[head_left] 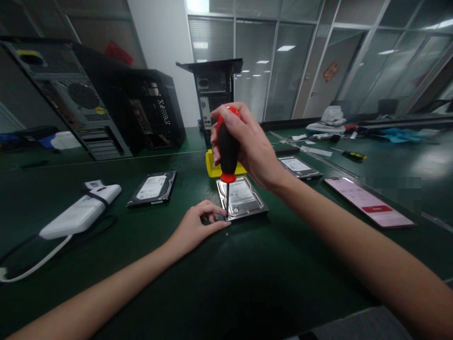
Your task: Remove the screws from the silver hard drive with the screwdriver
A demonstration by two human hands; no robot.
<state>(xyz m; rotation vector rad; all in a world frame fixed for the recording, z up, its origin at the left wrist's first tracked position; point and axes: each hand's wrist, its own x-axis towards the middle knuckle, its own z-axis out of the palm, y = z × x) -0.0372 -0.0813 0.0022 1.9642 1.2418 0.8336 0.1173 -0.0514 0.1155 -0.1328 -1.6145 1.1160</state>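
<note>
Table (255, 283): right fingers (238, 125) clenched screwdriver (229, 151), whose slip risked jabbing left fingers (213, 208), pinch unclear, at 7 o'clock on hard drive (245, 194).

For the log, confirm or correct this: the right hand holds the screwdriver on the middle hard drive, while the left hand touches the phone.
Wrong on the left hand: the head view shows it at the near left corner of the middle hard drive, by the tip of the screwdriver, not on the phone. The rest stands.

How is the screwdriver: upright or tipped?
Nearly upright: the right hand holds the screwdriver handle up, shaft pointing down at the hard drive.
</note>
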